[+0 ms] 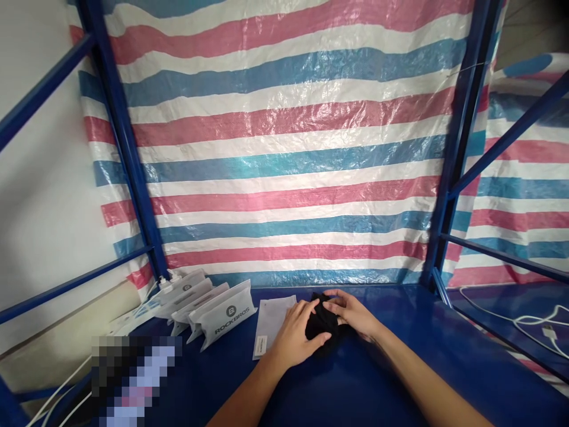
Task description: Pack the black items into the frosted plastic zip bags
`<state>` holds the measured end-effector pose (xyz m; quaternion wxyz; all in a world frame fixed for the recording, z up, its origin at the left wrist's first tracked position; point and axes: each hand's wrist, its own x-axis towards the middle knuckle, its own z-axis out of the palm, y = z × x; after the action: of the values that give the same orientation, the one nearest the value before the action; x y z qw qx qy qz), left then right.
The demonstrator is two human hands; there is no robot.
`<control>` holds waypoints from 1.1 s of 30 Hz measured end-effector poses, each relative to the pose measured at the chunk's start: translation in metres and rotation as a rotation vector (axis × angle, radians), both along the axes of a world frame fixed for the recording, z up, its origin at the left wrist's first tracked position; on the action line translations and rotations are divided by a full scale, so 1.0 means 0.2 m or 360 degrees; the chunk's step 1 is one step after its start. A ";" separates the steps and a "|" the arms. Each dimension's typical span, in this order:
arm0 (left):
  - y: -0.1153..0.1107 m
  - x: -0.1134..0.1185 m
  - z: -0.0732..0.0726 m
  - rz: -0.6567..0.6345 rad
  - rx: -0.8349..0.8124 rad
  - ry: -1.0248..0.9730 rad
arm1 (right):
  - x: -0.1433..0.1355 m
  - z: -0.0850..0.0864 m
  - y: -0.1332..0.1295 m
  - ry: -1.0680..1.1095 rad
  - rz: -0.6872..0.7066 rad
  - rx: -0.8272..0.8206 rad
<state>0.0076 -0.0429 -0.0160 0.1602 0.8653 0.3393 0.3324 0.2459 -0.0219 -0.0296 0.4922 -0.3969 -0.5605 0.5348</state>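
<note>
A bunched black cloth [320,325] lies on the blue tabletop [373,379], between my two hands. My left hand [294,333] is curled over its left side, with the thumb resting along the near edge. From the right, my right hand [351,311] grips the cloth's far and right part, its fingers bent around the fabric. Just left of my left hand lies a flat, pale frosted pouch [271,317] with a small white label [261,345] at its lower corner. My left hand partly covers this pouch.
Several filled frosted pouches marked ROCKBROS [231,313] stand at the left. Behind them is a white power strip [133,317] with plugs and cables. Blue metal posts [453,148] and a striped plastic sheet [288,160] close the back. A white USB cable [528,320] lies at the right.
</note>
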 end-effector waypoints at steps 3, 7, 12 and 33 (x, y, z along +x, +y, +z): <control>0.02 -0.02 0.00 0.0022 0.0085 -0.0086 | -0.04 0.09 -0.08 0.0274 0.0223 -0.0031; 0.04 -0.04 0.04 -0.0050 0.0056 -0.0152 | -0.07 0.14 -0.11 0.0523 0.0374 -0.0039; 0.06 -0.04 0.09 0.0063 -0.0028 -0.0510 | -0.07 0.12 -0.10 0.0378 0.0236 0.0001; -0.07 -0.02 0.57 0.0153 0.0431 0.0621 | -0.18 0.12 -0.15 -0.0485 -0.0166 0.0871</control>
<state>0.0039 -0.0568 0.0983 -0.0419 0.9096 0.3568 0.2086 0.2091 -0.0511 -0.0052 0.5179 -0.3535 -0.7298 0.2726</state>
